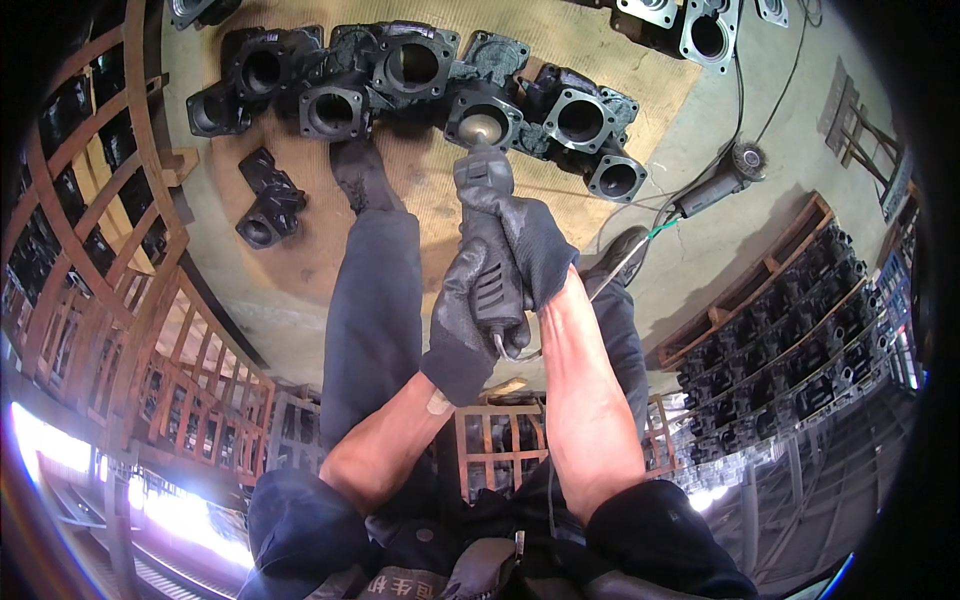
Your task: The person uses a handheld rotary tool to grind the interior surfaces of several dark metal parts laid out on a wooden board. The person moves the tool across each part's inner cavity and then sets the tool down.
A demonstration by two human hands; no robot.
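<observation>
Looks like grinding step: round tool head [480, 128] held at mouth of black casting [482, 101], contact can't be told. Power tool [490, 285] gripped just nearside of casting, left hand [460, 300] and right hand [538, 245] fingers curled round it. Steady two-handed control probably needed next.

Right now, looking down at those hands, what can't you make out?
All in the head view:
- Left hand's fingers: partly hidden under the power tool.
- Bore of the casting at its tip: partly covered by that tip.
- Pale flanged part, upper right: cut off by the top edge.
- Dark contents behind the left slats: partly covered, dim.
</observation>
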